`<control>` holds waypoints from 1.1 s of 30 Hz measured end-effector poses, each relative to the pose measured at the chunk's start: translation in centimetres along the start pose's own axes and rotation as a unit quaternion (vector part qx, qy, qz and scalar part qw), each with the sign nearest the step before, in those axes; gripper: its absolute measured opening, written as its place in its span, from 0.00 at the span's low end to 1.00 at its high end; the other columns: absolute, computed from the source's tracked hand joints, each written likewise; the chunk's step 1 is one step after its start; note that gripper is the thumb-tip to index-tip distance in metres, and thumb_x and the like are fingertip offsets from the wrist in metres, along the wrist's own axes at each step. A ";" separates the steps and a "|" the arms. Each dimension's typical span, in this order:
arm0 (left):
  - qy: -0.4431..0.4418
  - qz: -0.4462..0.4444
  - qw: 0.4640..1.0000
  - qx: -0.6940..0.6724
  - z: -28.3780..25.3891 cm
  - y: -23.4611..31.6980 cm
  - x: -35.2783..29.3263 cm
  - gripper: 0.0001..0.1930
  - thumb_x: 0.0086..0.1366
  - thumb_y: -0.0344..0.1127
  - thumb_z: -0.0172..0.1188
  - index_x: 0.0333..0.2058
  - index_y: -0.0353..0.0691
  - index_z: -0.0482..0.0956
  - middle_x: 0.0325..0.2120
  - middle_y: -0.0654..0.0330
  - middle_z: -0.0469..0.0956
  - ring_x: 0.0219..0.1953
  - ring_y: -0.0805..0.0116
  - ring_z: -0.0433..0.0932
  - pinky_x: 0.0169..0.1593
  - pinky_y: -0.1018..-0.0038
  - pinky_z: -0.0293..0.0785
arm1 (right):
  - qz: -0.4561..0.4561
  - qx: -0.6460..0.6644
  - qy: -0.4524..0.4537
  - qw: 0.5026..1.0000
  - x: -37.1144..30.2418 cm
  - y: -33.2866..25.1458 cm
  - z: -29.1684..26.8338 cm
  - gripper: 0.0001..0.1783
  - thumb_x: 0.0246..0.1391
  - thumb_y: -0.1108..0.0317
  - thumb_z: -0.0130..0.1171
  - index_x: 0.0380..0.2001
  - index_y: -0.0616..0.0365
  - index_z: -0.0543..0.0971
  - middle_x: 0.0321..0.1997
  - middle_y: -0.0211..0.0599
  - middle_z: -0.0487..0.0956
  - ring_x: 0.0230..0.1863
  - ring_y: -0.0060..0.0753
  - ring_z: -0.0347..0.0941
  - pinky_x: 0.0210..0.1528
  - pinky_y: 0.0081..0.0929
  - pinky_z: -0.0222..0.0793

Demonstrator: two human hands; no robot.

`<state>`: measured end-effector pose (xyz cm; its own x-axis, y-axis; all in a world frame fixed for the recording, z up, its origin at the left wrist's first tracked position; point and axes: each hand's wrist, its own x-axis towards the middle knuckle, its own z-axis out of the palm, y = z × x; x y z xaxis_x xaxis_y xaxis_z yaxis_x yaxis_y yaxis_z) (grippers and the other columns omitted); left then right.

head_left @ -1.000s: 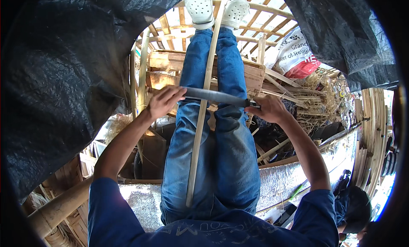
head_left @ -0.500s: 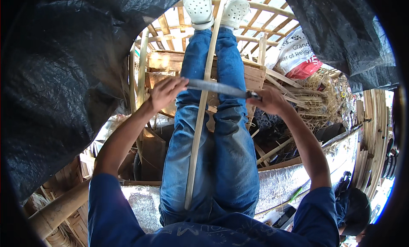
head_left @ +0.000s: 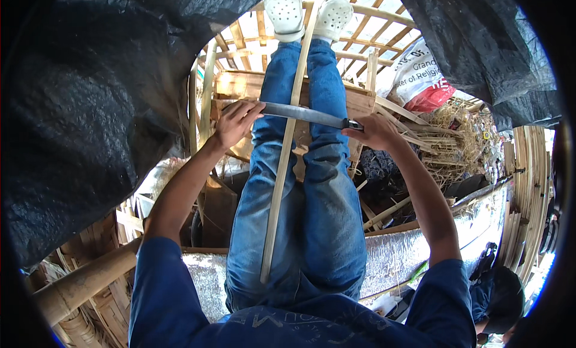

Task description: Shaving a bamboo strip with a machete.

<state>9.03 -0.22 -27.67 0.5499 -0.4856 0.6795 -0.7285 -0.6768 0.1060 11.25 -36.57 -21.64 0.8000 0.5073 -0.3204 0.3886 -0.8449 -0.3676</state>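
A long knife with a dark handle (head_left: 354,125) lies crosswise over my shins, its grey blade (head_left: 324,118) across a narrow bamboo strip (head_left: 279,192). My right hand (head_left: 375,132) is closed round the handle. At the other end, the fingers of my left hand (head_left: 237,123) grip the blade near its tip. The strip runs lengthwise over my jeans (head_left: 333,228), from my lap up between my white clogs (head_left: 285,13). Where the blade meets the strip, I cannot tell how deep the edge sits.
Black plastic sheeting (head_left: 90,108) hangs at the left, with more at the upper right. A white and red sack (head_left: 423,78) rests by straw (head_left: 462,132) and bamboo pieces. Upright slats (head_left: 531,180) stand at the right. Another person's dark cap (head_left: 504,297) shows lower right.
Both hands and the knife have moved slightly farther up the strip, toward my feet. The blade, blurred before, now looks sharp. Both grips stay the same.
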 end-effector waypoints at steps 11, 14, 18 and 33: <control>-0.095 -0.089 0.987 -0.095 -10.7 10.1 -6.6 0.19 0.48 0.34 0.67 0.40 0.36 0.79 0.31 0.61 0.78 0.34 0.67 0.78 0.36 0.74 0.79 | -0.006 -0.019 -0.127 0.992 -10.9 -8.5 0.6 0.37 0.50 0.30 0.45 0.22 0.59 0.76 0.12 0.42 0.73 0.20 0.47 0.75 0.26 0.43 0.68; -0.143 -0.107 0.980 -0.087 -14.0 13.1 -8.4 0.18 0.48 0.36 0.66 0.40 0.38 0.80 0.33 0.62 0.79 0.35 0.67 0.79 0.40 0.71 0.80 | 0.012 0.018 -0.169 0.985 -13.8 -10.9 0.9 0.32 0.48 0.33 0.52 0.21 0.57 0.75 0.09 0.41 0.71 0.16 0.46 0.73 0.23 0.39 0.67; -0.196 -0.134 0.965 -0.115 -18.5 17.1 -10.3 0.18 0.46 0.38 0.67 0.38 0.39 0.81 0.32 0.64 0.79 0.36 0.68 0.79 0.43 0.70 0.80 | -0.011 0.048 -0.201 0.978 -17.9 -13.3 2.7 0.36 0.49 0.31 0.49 0.18 0.58 0.73 0.07 0.39 0.69 0.14 0.46 0.72 0.19 0.39 0.66; -0.171 -0.104 0.976 -0.090 -19.1 19.4 -12.7 0.18 0.47 0.41 0.67 0.37 0.43 0.82 0.33 0.68 0.78 0.36 0.73 0.78 0.43 0.74 0.80 | -0.023 0.032 -0.129 0.991 -21.1 -14.5 5.6 0.35 0.42 0.31 0.56 0.14 0.57 0.72 0.05 0.36 0.67 0.11 0.41 0.71 0.16 0.34 0.66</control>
<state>-19.86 3.40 -20.36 0.7749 -0.5256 0.3511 -0.6300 -0.6873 0.3615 -13.78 -34.07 -14.44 0.6362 0.5778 -0.5112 0.3847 -0.8120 -0.4389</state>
